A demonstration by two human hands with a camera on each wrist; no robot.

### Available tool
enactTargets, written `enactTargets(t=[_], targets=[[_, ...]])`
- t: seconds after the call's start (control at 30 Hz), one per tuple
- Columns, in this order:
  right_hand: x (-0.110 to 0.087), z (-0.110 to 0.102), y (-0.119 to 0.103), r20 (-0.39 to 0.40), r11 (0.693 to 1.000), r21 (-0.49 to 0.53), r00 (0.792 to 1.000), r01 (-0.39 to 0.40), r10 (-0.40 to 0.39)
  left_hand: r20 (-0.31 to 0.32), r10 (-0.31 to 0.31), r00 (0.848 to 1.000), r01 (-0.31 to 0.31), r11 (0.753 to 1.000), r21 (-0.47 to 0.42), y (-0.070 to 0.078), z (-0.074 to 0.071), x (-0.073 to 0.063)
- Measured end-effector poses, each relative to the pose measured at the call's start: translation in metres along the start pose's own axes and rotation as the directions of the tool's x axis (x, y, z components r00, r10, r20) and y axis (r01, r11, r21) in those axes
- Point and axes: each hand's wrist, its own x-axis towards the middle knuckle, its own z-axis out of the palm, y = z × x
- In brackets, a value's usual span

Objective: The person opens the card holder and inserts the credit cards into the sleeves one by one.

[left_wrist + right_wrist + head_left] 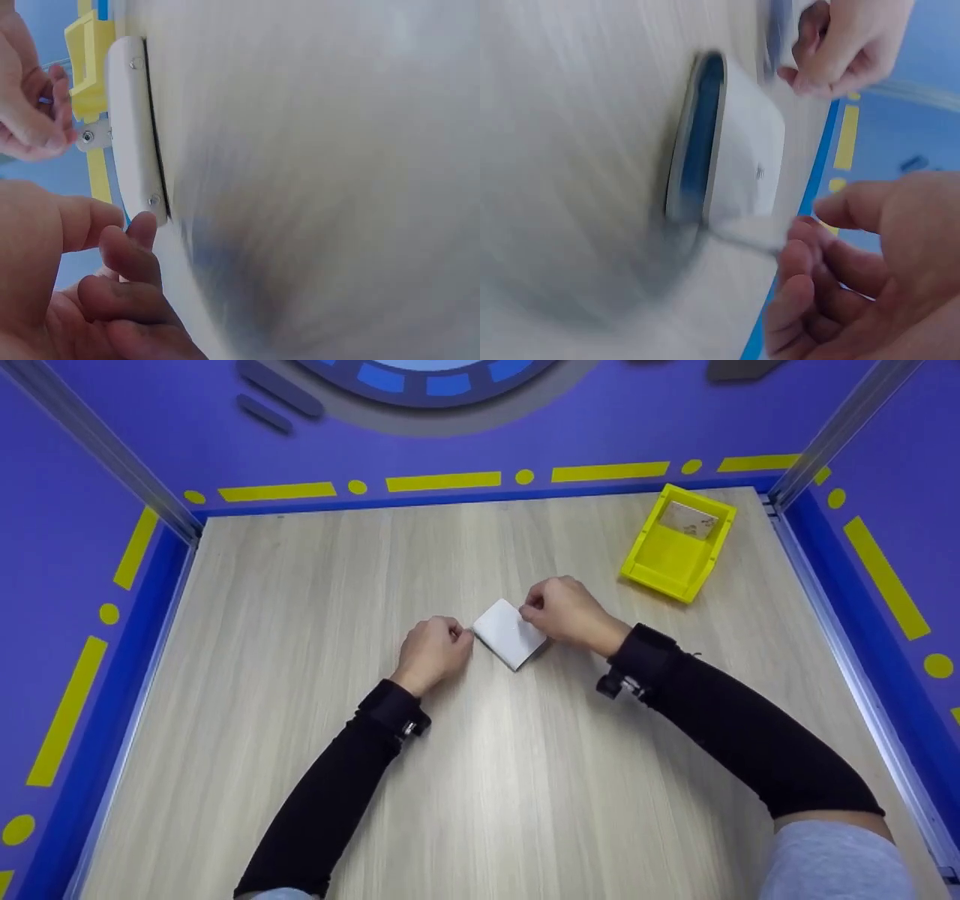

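Note:
A small white folded wallet [510, 634] lies in the middle of the table, with metal snap studs along one side in the left wrist view. Its open end shows a blue inside [703, 142]. My right hand [566, 611] is at the wallet's right corner, thumb and fingertips pinching the end of a thin tab [742, 241] that sticks out from it. A snap stud shows on this tab in the left wrist view. Beside the opposite corner is my left hand [435, 652], its fingers loosely bent and nothing seen between them.
A yellow bin [664, 559] stands at the back right of the wooden table [315, 570], with a patterned card [688, 520] leaning inside it. Blue walls [450, 450] with yellow marks enclose the back and both sides. Dark sleeves and wrist straps cover both forearms.

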Motion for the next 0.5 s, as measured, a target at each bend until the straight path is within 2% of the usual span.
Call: enactTargets(t=[0.17,0.27,0.37,0.5], targets=[[0.002,-0.004,0.013,0.106,0.998,-0.045,0.993,-0.049,0.053,0.05,-0.023,0.998,0.025,0.999,-0.046,0.005,0.008,0.003],[0.002,-0.001,0.016,0.17,0.995,-0.079,0.983,-0.064,0.077,0.081,-0.035,0.996,0.038,0.999,-0.037,0.009,0.015,0.004],[0.003,0.003,0.018,0.194,0.993,-0.105,0.978,-0.059,0.079,0.075,-0.05,0.996,0.051,0.999,-0.006,0.013,0.02,0.005],[0.004,0.005,0.018,0.188,0.992,-0.112,0.979,-0.062,0.083,0.042,-0.079,0.996,0.078,0.997,0.023,0.018,0.022,0.006]])
